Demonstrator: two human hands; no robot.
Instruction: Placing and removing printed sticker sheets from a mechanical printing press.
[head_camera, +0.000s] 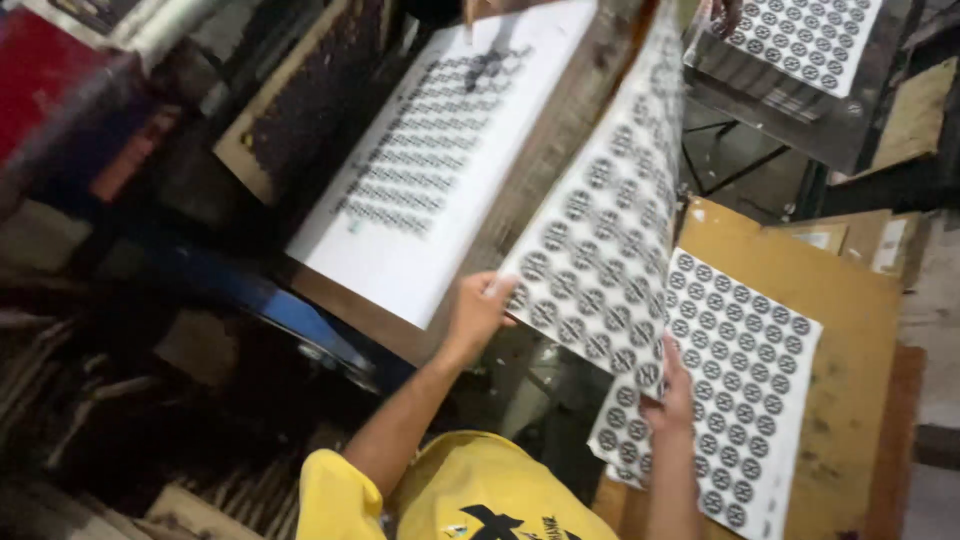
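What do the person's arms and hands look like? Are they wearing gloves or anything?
No gloves: both hands are bare. The left hand and right hand show no rings, watch or bands that I can see. The forearms are bare too. The person wears a yellow shirt with short sleeves that end near the shoulder, and it has a dark printed mark on the front.

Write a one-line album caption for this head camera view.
Both hands, left hand and right hand, lift a printed sheet of round emblems beside a screen-printing frame and a finished stack.
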